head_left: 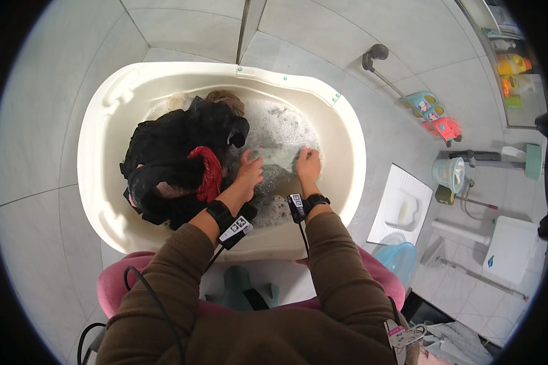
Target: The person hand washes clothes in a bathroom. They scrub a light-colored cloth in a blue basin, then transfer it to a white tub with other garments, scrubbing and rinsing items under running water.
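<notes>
A pale wet cloth (276,158) lay in the soapy water (286,131) on the right side of a cream tub (347,146), stretched between the person's two hands. The left hand (248,174) had its fingers bent round the left end of the cloth; the right hand (309,164) grasped the right end, thumb and fingertips turned inward. How tightly either one gripped could not be told.

The step in hand appeared to be working this cloth through the suds by hand. To judge from the spread of the hands, the next move called for a sure hold at both ends and enough room to bring them together without snagging the dark clothes (189,143), which were heaped just left of the left hand, or the red fabric (208,173) on the heap's right side.

Writing was scarce. Each wrist carried a small device, the left device (235,231) and the right device (296,208), faced with black-and-white square patterns rather than words. A metal clip (402,342) near the right elbow bore a pink label with small print. The bottles (512,64) on the far-right shelf had coloured labels too small to read, and a white tank (510,249) at right showed a little blue-green emblem.
</notes>
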### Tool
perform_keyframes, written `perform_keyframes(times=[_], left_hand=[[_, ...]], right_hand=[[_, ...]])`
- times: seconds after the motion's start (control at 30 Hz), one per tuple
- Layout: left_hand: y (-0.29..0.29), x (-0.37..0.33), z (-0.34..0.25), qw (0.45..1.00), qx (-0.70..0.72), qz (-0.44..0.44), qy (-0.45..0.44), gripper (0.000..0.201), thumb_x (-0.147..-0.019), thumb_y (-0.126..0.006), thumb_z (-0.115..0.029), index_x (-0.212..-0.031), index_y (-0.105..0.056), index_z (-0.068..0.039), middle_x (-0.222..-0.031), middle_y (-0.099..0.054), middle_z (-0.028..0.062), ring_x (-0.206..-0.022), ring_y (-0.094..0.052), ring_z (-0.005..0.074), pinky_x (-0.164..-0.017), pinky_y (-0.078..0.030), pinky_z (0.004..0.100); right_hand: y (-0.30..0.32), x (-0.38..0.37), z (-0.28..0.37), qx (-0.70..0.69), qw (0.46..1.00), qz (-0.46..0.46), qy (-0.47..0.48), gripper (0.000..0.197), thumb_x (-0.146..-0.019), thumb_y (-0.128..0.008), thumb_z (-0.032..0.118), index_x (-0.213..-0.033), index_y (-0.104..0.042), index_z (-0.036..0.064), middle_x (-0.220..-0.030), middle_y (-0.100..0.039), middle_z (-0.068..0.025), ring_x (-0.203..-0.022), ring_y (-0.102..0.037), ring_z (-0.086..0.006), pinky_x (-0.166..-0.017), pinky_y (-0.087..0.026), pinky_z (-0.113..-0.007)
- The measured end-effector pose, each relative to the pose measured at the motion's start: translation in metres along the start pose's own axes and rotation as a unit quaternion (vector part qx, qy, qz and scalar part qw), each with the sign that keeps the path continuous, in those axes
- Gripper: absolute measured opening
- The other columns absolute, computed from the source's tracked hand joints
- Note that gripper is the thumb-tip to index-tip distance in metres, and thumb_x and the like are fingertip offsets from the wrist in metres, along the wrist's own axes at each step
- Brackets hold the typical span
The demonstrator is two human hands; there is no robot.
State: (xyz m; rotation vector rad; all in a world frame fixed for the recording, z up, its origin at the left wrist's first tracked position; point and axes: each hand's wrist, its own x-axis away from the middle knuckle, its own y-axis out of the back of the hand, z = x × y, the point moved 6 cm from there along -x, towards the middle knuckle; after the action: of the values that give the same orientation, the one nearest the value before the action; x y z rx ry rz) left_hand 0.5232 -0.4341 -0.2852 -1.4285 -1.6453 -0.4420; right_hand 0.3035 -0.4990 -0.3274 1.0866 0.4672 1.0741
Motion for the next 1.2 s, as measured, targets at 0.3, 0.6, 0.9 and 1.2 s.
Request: perform_keyframes(times=[0.3, 0.6, 0.9, 1.2], left_hand=[[0.035, -0.035, 0.029, 0.976, 0.149, 0.078, 0.139, 0.067, -0.092, -0.055, -0.053, -0.144, -0.034, -0.017, -0.142, -0.043, 0.0134, -0.124, -0.046, 0.0302, -0.104, -0.037, 0.0468], [0.008, -0.056, 0.034, 0.908, 0.32, 0.268, -0.03, 0.032, -0.097, -0.05, -0.038, -0.117, -0.056, -0.013, -0.113, -0.059, 0.0062, -0.098, -0.058, 0.0204, -0.083, -0.049, 0.0359], [0.023, -0.024, 0.01, 0.997, 0.051, -0.054, 0.015, 0.054, -0.098, -0.05, -0.031, -0.146, -0.026, -0.027, -0.14, -0.04, 0.0062, -0.121, -0.046, 0.0302, -0.097, -0.043, 0.0458], [0.03, -0.033, 0.023, 0.953, 0.251, 0.146, 0.093, 0.063, -0.093, -0.052, -0.056, -0.138, -0.042, -0.013, -0.13, -0.055, 0.0092, -0.118, -0.052, 0.0294, -0.102, -0.041, 0.0462]], right_hand=[[-0.015, 0.112, 0.101, -0.344, 0.822, 0.417, 0.18, 0.033, -0.095, -0.06, 0.031, -0.111, -0.062, 0.0023, -0.096, -0.065, -0.0011, -0.084, -0.054, -0.007, -0.076, -0.047, -0.025], [0.021, 0.103, 0.171, -0.019, 0.918, 0.08, 0.388, 0.035, -0.092, -0.053, 0.03, -0.08, -0.067, 0.0008, -0.081, -0.066, -0.0215, -0.078, -0.062, -0.0437, -0.067, -0.05, -0.049], [0.008, 0.001, 0.007, 0.054, 0.998, -0.016, 0.012, 0.056, -0.091, -0.048, 0.053, -0.118, -0.061, 0.0056, -0.112, -0.066, -0.0198, -0.107, -0.06, -0.0391, -0.094, -0.046, -0.046], [-0.017, 0.129, 0.109, -0.341, 0.867, 0.362, 0.046, 0.038, -0.092, -0.061, 0.036, -0.119, -0.061, 0.0098, -0.099, -0.068, -0.0163, -0.088, -0.065, -0.0294, -0.078, -0.05, -0.038]])
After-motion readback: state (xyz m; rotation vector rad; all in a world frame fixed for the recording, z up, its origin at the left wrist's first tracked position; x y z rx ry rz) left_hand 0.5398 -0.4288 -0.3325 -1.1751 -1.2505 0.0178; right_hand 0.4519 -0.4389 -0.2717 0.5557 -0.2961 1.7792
